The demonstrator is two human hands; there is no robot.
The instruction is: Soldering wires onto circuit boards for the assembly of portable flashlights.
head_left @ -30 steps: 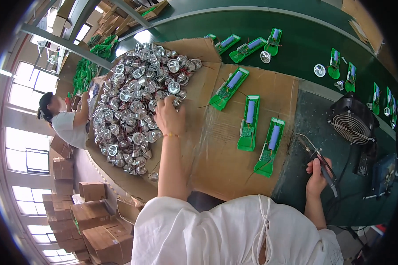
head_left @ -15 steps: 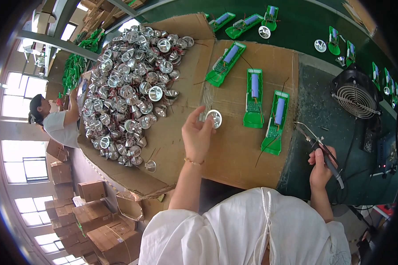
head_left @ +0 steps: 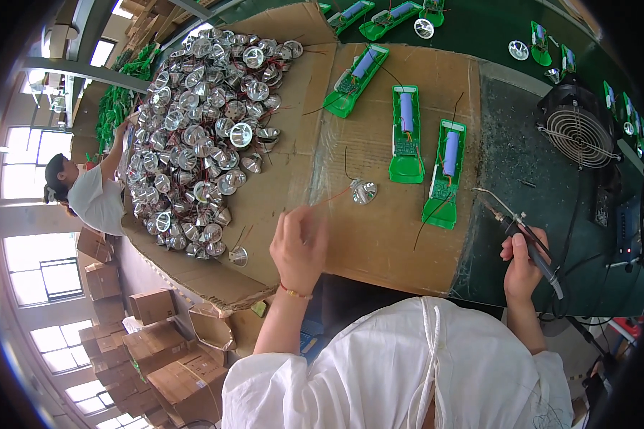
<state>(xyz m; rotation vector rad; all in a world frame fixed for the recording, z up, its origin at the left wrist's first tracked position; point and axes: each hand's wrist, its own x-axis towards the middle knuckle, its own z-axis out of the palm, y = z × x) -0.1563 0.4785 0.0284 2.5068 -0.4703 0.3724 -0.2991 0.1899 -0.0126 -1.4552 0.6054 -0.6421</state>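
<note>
A shiny reflector cup (head_left: 364, 191) with thin wires lies on the cardboard sheet. My left hand (head_left: 298, 247) is just to its lower left, apart from the cup, its fingers blurred by motion. One of the cup's red wires runs toward those fingers; whether they touch it does not show. My right hand (head_left: 524, 259) grips a soldering iron (head_left: 533, 250) with a curved thin metal tube, its tip pointing up and left. Three green housings stand beyond: a left one (head_left: 356, 80), a middle one (head_left: 406, 136) and a right one (head_left: 445, 175), each with a purple battery cell.
A large heap of reflector cups (head_left: 200, 136) fills the cardboard tray at left. One loose cup (head_left: 238, 256) lies near its front edge. A black fan (head_left: 579, 132) stands at right, beside a blue box (head_left: 628, 229). More green housings line the far bench. Another person (head_left: 93, 193) works at far left.
My left hand has let go of the reflector cup and drawn back left; the cup now rests on the cardboard, turned over. My right hand still holds the soldering iron. The view has shifted slightly.
</note>
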